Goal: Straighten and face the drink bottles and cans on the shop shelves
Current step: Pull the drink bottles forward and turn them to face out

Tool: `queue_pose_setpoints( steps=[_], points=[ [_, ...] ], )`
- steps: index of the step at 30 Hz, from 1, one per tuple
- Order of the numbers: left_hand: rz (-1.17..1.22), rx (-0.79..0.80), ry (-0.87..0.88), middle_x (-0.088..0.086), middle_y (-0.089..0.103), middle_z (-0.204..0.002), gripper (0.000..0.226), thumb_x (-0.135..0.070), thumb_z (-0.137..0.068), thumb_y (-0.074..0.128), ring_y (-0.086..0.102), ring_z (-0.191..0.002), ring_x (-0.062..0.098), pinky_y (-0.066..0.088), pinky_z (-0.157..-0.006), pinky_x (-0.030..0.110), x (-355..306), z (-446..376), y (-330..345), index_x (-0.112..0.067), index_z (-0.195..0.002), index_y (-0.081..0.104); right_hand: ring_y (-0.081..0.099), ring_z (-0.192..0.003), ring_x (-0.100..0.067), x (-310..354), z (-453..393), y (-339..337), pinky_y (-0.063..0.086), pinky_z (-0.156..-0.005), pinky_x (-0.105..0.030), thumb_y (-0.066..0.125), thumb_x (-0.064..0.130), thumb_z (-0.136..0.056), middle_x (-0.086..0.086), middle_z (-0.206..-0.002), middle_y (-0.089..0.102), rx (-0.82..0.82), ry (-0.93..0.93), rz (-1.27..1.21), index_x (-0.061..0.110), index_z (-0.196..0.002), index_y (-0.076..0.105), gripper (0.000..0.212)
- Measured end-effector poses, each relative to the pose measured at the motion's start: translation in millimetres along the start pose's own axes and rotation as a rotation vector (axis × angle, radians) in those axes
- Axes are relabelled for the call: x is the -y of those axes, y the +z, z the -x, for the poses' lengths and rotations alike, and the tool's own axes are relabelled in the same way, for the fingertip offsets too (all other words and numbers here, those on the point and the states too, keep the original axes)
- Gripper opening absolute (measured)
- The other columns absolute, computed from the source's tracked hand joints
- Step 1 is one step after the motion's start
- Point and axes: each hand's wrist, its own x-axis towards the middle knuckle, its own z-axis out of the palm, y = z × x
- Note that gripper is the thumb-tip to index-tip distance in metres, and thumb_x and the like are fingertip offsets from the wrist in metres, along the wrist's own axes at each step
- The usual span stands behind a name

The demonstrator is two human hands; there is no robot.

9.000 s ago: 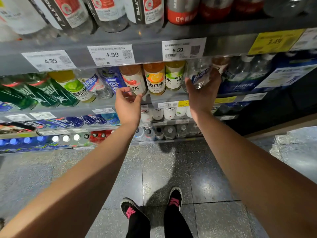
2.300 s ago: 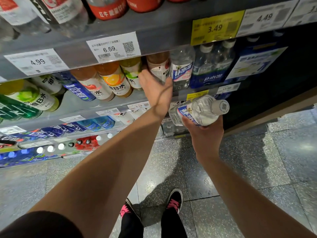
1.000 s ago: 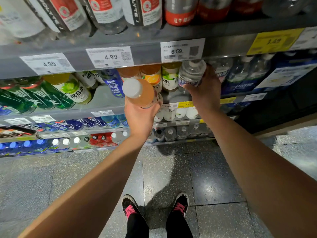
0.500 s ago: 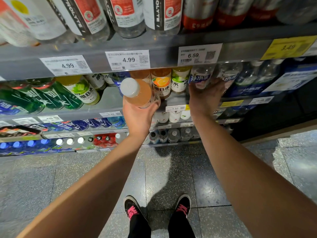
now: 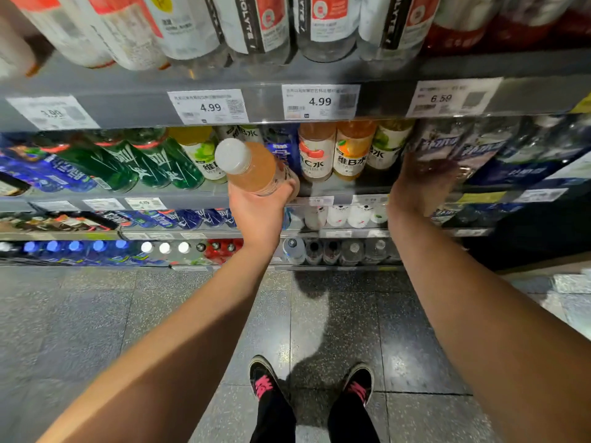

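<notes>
1. Head view is showing the left hand (image 5: 260, 212) gripping a peach-orange drink bottle (image 5: 252, 166) at centre frame, fingers wrapping round its lower body.
2. That bottle is tilting with its white cap (image 5: 232, 155) pointing toward the upper left of the frame, in front of the middle shelf (image 5: 192, 195) rather than standing on it; its label is mostly hiding behind the hand.
3. Right of centre, the right hand (image 5: 419, 183) is reaching onto the same shelf against a clear bottle with a blue-and-white label (image 5: 436, 148). Motion blur is smearing this area, so whether its fingers are curling round that bottle or only touching it cannot be told.
4. Between the two hands, three vitamin-water bottles are standing upright with labels facing out: a peach one (image 5: 316, 155), an orange one (image 5: 351, 153) and a green-yellow one (image 5: 387, 148).
5. At the left of the frame, green bottles (image 5: 153, 161) are leaning in the wide-angle view, beside a lime-labelled bottle (image 5: 201, 153).
6. Price tags reading 4.99 (image 5: 208, 107) are sitting on the rail of the top shelf, under clear bottles with red-and-white labels (image 5: 265, 24).
7. At the bottom of the frame, black shoes with pink laces (image 5: 265, 382) are standing on grey speckled floor tiles (image 5: 96, 314).
</notes>
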Motion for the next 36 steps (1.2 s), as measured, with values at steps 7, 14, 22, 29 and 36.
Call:
queue_pose_setpoints(
  steps=[7,14,22,29,36],
  points=[
    [-0.036,-0.113,-0.114,0.003,0.069,-0.105,0.058,-0.02,-0.061,0.087,0.063,-0.094,0.017,0.049,-0.089,0.028,-1.1,-25.4,-21.3,-0.011,-0.112,0.06,0.061,-0.086,-0.025,8.6,97.0,10.4,0.045,-0.072,-0.017,0.07,0.011,-0.09,-0.02,-0.1,0.066,0.23,-0.174,-0.205,-0.002,-0.103,0.058,0.021],
    [-0.142,-0.075,-0.067,0.001,0.068,-0.108,0.061,-0.024,-0.06,0.088,0.062,-0.097,0.017,0.051,-0.09,0.031,3.0,-55.4,-24.2,-0.011,-0.113,0.061,0.053,-0.073,-0.011,13.7,132.4,33.5,0.034,-0.06,-0.004,0.068,0.016,-0.092,-0.001,-0.087,0.058,0.479,-0.231,-0.079,0.013,-0.092,0.053,0.015],
    [-0.263,0.0,-0.008,0.003,0.067,-0.12,0.067,-0.027,-0.064,0.085,0.062,-0.11,0.025,0.049,-0.096,0.036,8.5,-82.2,-20.6,-0.016,-0.123,0.055,0.055,-0.073,0.002,11.1,152.5,56.4,0.04,-0.057,-0.005,0.067,0.022,-0.094,0.005,-0.085,0.062,0.578,-0.189,-0.027,0.016,-0.093,0.056,0.013],
    [-0.311,0.083,0.031,-0.004,0.066,-0.102,0.05,-0.042,-0.068,0.077,0.06,-0.086,0.021,0.043,-0.074,0.029,20.8,-95.8,-11.2,-0.023,-0.11,0.055,0.064,-0.081,-0.014,9.9,155.6,59.2,0.048,-0.07,-0.023,0.068,0.022,-0.094,0.003,-0.087,0.066,0.514,-0.121,-0.003,0.024,-0.085,0.055,0.016],
    [-0.342,0.049,0.044,0.004,0.065,-0.109,0.05,-0.036,-0.074,0.076,0.063,-0.099,0.027,0.047,-0.084,0.033,21.1,-98.1,-5.2,-0.016,-0.113,0.053,0.063,-0.08,-0.011,13.9,155.0,59.4,0.048,-0.067,-0.012,0.068,0.021,-0.094,0.006,-0.085,0.064,0.508,-0.096,-0.021,0.018,-0.092,0.056,0.012]
  ],
)
